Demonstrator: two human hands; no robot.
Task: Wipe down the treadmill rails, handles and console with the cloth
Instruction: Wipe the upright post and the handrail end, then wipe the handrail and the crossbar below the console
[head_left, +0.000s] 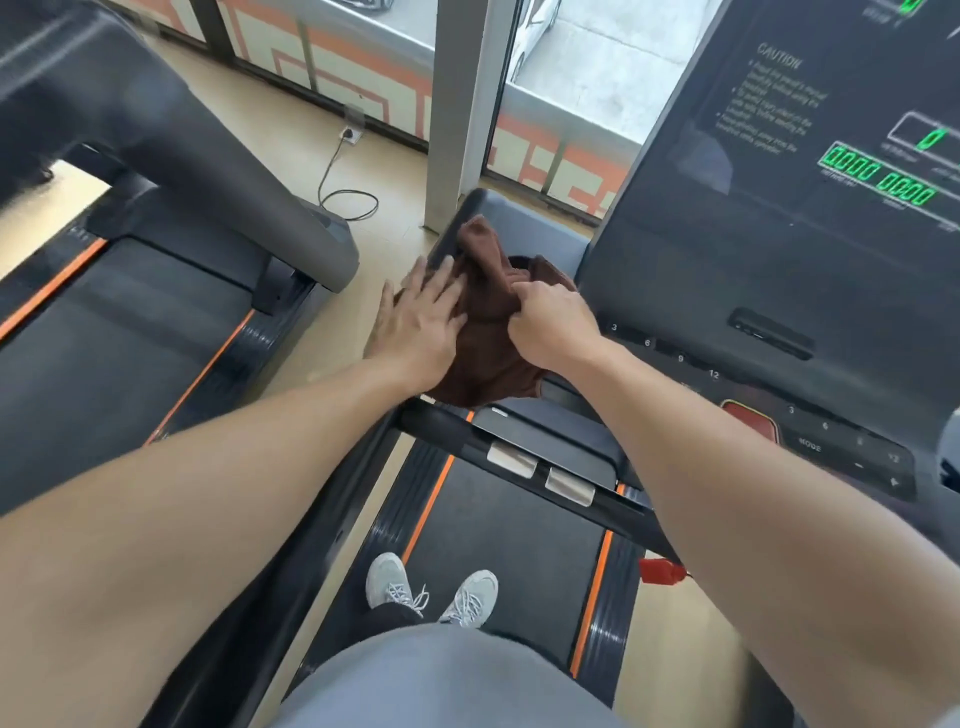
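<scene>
A brown cloth (485, 332) lies bunched over the left end of the treadmill's console deck, just left of the dark console (779, 249) with green digits. My left hand (423, 322) lies flat on the cloth's left side, fingers spread. My right hand (553, 325) is closed, pinching a fold of the cloth at its right side. Below the cloth, the black handle bar (524, 467) with two silver grip plates runs across the belt. The left side rail (291, 545) slopes down under my left forearm.
A second treadmill (156, 291) stands to the left, with a strip of wooden floor between. A grey pillar (457, 104) and glass wall stand ahead; a cable (343, 192) trails on the floor. My feet (431, 592) stand on the belt. A red safety clip (662, 570) hangs at right.
</scene>
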